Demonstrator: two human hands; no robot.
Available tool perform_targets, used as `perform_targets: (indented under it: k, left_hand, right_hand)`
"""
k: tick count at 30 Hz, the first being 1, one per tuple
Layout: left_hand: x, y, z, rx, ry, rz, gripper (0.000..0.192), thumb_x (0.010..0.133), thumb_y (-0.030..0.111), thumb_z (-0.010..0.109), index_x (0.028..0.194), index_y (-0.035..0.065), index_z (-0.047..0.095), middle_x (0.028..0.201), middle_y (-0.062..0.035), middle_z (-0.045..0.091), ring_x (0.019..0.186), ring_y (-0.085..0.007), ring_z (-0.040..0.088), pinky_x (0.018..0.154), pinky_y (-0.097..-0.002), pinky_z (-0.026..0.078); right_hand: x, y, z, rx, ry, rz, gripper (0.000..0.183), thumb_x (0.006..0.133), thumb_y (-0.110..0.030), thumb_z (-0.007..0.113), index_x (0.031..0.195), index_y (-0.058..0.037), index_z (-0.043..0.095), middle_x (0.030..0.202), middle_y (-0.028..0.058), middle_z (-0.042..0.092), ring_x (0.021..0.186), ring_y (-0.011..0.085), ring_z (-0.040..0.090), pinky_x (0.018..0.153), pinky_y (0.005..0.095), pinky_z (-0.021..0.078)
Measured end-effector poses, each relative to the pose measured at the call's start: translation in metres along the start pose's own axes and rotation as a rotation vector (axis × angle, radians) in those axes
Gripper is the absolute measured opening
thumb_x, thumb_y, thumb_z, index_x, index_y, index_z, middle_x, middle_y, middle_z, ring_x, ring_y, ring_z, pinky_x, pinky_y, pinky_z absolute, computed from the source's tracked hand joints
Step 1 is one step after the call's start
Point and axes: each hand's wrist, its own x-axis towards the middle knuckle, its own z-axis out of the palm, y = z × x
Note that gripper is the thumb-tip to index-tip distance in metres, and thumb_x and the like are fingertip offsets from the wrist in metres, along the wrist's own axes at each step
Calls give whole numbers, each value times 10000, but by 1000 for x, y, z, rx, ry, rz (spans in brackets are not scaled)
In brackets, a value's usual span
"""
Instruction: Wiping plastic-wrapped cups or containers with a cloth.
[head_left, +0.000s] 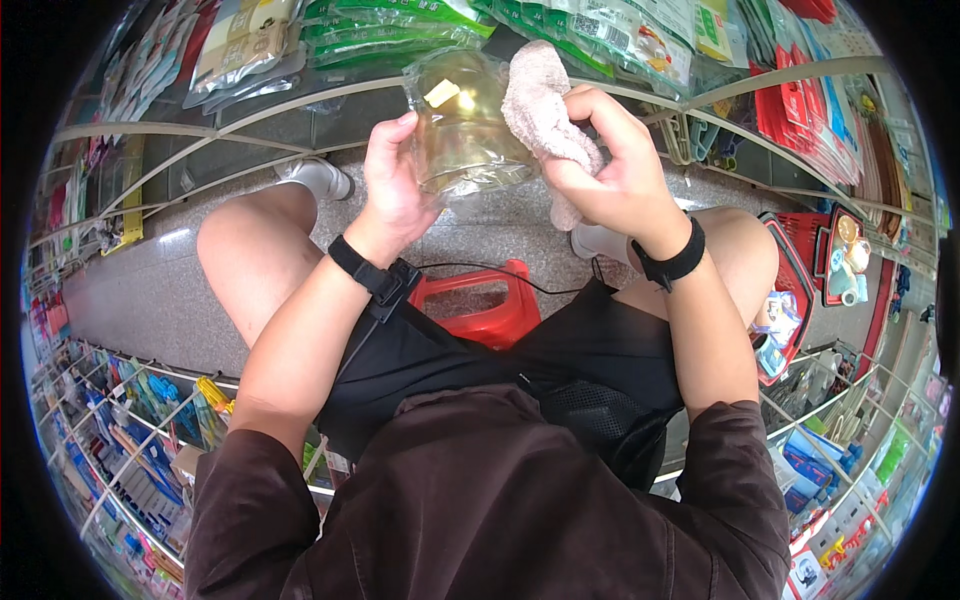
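Note:
My left hand (397, 172) holds a see-through, yellowish round container in clear plastic wrap (472, 124) by its left side, above the floor between my knees. A small pale yellow patch shows on its upper part. In my right hand (615, 161) is a bunched, pale pink terry cloth (546, 105), pinched between thumb and fingers. The cloth stands at the right edge of the container; whether the two touch, I cannot tell. Black straps go round both my wrists, and the left one carries a small black device with a cable.
Ahead runs a wire-edged shelf (345, 82) with green plastic packages (390, 30). A red plastic stool (487, 300) is between my legs. Red shopping baskets (806, 300) holding goods stand at the right. Behind me are wire racks of hanging goods (142, 442).

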Motion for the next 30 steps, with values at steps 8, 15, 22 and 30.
perform_targets:
  k: [8, 15, 22, 30]
  left_hand:
    - [-2, 3, -2, -78, -21, -82, 674, 918, 506, 393, 1369, 15, 491, 1278, -181, 614, 1159, -292, 603, 1031, -422, 444]
    - [-5, 6, 11, -10, -62, -82, 662, 932, 501, 453, 1383, 17, 474, 1300, -167, 601, 1179, -280, 593, 1041, -422, 442]
    - [-5, 4, 2, 41, -163, -87, 668, 883, 416, 553, 1407, 12, 454, 1303, -179, 595, 1188, -278, 595, 1038, -431, 455]
    - [-5, 6, -2, -33, -199, -152, 752, 807, 408, 590, 1422, 2, 437, 1320, -188, 586, 1191, -291, 598, 1053, -432, 453]
  right_hand:
    - [-1, -1, 1, -19, 28, 96, 283, 767, -113, 672, 1012, -25, 561, 910, 128, 589, 816, 224, 593, 769, 321, 493]
    - [-1, -2, 3, -51, 31, 126, 285, 778, -127, 663, 1021, -19, 563, 928, 144, 602, 838, 263, 615, 785, 337, 501]
    - [6, 4, -4, -189, 86, 47, 265, 788, -126, 659, 1007, -7, 572, 916, 153, 594, 831, 291, 608, 782, 336, 492]
    - [3, 21, 1, 146, 235, 406, 233, 944, -190, 608, 1085, -4, 589, 1000, 99, 659, 889, 172, 626, 802, 301, 492]
